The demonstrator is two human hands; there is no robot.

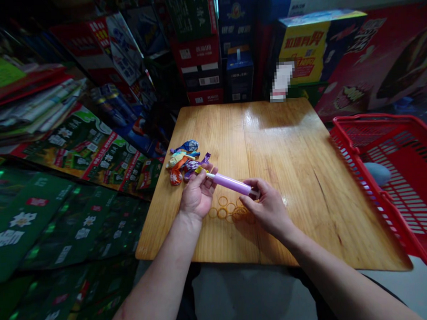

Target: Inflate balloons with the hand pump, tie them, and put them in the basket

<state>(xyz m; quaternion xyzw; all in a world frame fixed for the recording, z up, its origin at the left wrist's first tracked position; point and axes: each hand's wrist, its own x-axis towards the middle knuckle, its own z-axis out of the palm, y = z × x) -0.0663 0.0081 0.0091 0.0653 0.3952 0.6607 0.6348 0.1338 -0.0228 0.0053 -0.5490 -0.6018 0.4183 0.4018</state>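
The left hand (198, 195) pinches a limp yellow rubber balloon (200, 170) at the tip. The right hand (269, 206) grips the purple plastic tube pump (232, 184).

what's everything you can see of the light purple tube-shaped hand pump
The light purple hand pump has a smooth, straight barrel, apparently plastic, with a narrow whitish nozzle. It slants above the brown wooden tabletop, nozzle toward the left hand, whose fingertips pinch a small yellow piece at its tip. The right hand grips the handle end, partly hiding it.
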